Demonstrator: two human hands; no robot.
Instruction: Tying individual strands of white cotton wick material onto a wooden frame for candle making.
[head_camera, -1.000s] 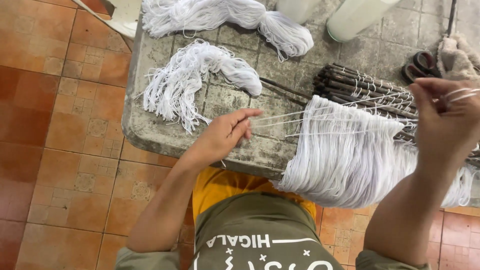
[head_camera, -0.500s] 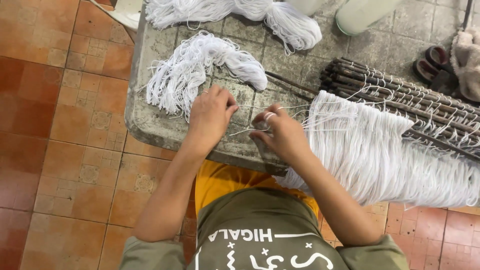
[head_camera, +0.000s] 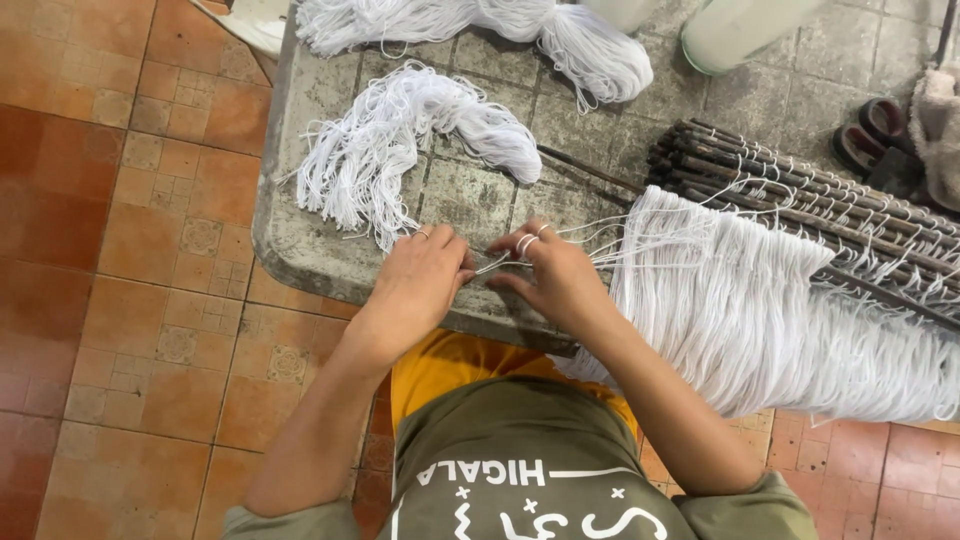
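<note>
My left hand (head_camera: 425, 280) and my right hand (head_camera: 553, 277) meet close together at the front edge of a grey slab table (head_camera: 305, 255). Both pinch the same few white strings (head_camera: 495, 262), which are looped around my right fingers. The strings run right to a wide fringe of white strings (head_camera: 740, 310) that hangs from a bundle of dark sticks (head_camera: 800, 200) and drapes over the table's edge.
A loose bunch of cut white strings (head_camera: 400, 140) lies behind my left hand, and a bigger white skein (head_camera: 500, 30) at the back. A pale green cylinder (head_camera: 735, 30) stands at the far edge. Sandals (head_camera: 875, 135) and a cloth lie at the right. Orange tiles cover the floor (head_camera: 110, 270).
My right hand came down from high on the right to the table beside my left hand. Both hands then closed together on the strings near the front edge.
</note>
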